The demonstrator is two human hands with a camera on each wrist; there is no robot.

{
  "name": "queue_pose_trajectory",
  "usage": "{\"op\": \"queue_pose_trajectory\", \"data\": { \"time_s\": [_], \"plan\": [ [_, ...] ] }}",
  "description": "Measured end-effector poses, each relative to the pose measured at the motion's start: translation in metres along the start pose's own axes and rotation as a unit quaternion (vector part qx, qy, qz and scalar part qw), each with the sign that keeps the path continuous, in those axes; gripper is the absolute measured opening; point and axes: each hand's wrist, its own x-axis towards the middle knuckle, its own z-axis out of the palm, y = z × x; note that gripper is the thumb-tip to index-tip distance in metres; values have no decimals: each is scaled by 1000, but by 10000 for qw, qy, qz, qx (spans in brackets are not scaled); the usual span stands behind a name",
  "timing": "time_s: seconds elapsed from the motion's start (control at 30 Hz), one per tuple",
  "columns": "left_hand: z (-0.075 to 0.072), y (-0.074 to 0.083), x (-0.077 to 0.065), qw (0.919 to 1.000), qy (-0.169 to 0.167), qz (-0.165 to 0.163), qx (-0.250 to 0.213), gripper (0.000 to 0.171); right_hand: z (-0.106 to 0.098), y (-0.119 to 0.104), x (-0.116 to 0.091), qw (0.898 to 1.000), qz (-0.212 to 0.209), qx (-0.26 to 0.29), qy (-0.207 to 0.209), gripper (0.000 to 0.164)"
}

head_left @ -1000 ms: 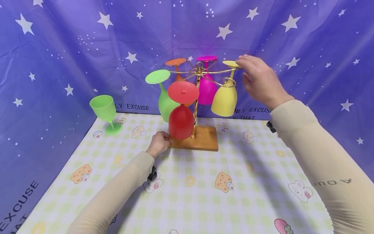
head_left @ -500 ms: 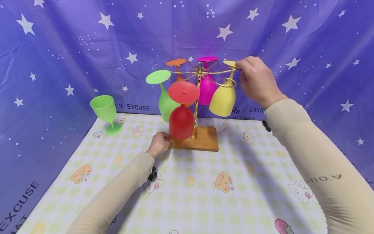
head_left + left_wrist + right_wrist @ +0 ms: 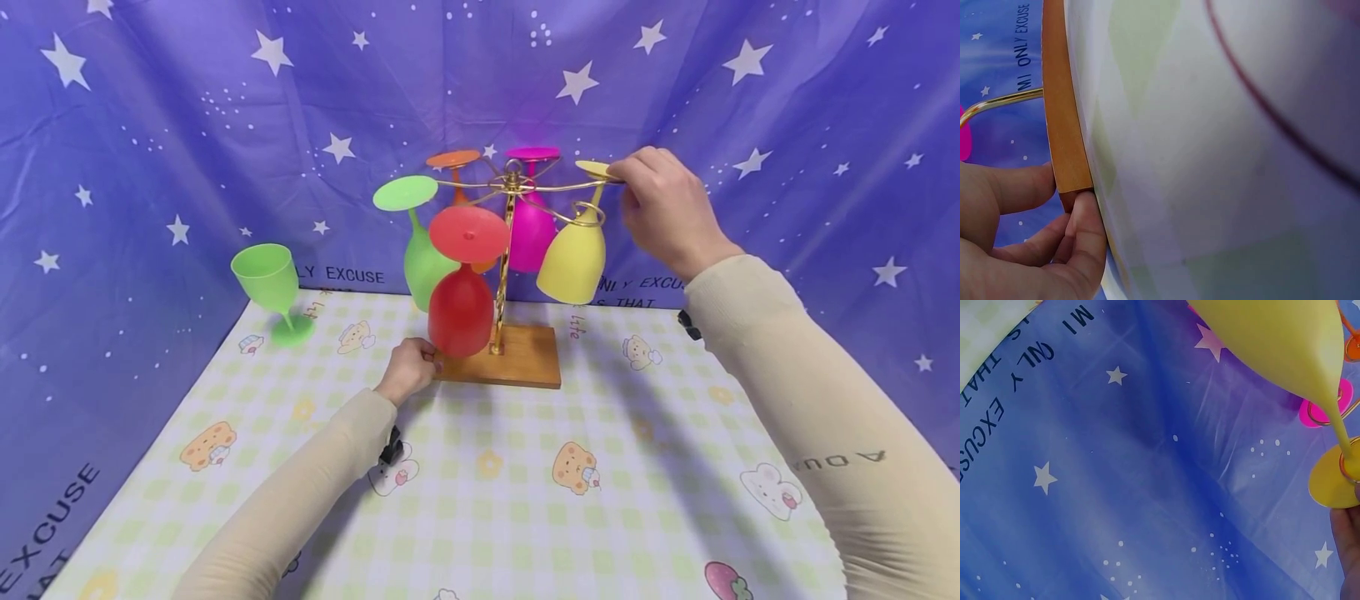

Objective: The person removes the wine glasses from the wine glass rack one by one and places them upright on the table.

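My left hand [image 3: 408, 367] grips the left end of the wooden base [image 3: 525, 360], thumb and fingers on either side of its edge in the left wrist view. From that base rises a gold metal rack [image 3: 504, 292] with looped arms. A yellow goblet [image 3: 573, 265] hangs upside down in a right-hand loop, and my right hand [image 3: 671, 208] pinches its foot [image 3: 1329, 481] at the rim. Upside down on the rack too are a red goblet [image 3: 461, 312] in front, a green goblet [image 3: 423, 265], an orange goblet [image 3: 453, 158] and a magenta goblet [image 3: 531, 237].
A second green goblet [image 3: 266, 275] stands upright at the table's back left. The checked tablecloth [image 3: 480, 500] with cartoon prints spreads in front of the rack. Behind hangs a blue-purple curtain [image 3: 420, 83] with white stars. One empty loop [image 3: 588, 215] juts toward the front right.
My right hand's fingers have closed on the yellow goblet's foot, which now sits slightly lower. The red goblet has shifted slightly left. My left hand has stayed put on the base.
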Motion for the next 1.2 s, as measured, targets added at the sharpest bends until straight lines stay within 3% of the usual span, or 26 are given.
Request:
{"op": "queue_pose_trajectory", "data": {
  "time_s": [0.17, 0.33, 0.63, 0.9, 1.2],
  "plan": [
    [0, -1, 0, 9999, -29, 80, 102, 8, -1, 2, -4, 9996, -127, 126, 208, 20],
    [0, -1, 0, 9998, -86, 128, 98, 28, -3, 3, -8, 9983, -291, 268, 423, 19],
    [0, -2, 0, 9996, -67, 268, 73, 30, -10, 2, -15, 9965, -745, 127, 354, 18],
    [0, -1, 0, 9994, -19, 322, -99, 3, -19, -8, -18, 9928, -1055, 183, 533, 18],
    [1, -1, -1, 9996, 35, 268, -118, 9, -26, -23, -20, 9892, -1226, 322, 734, 17]
  ]
}}
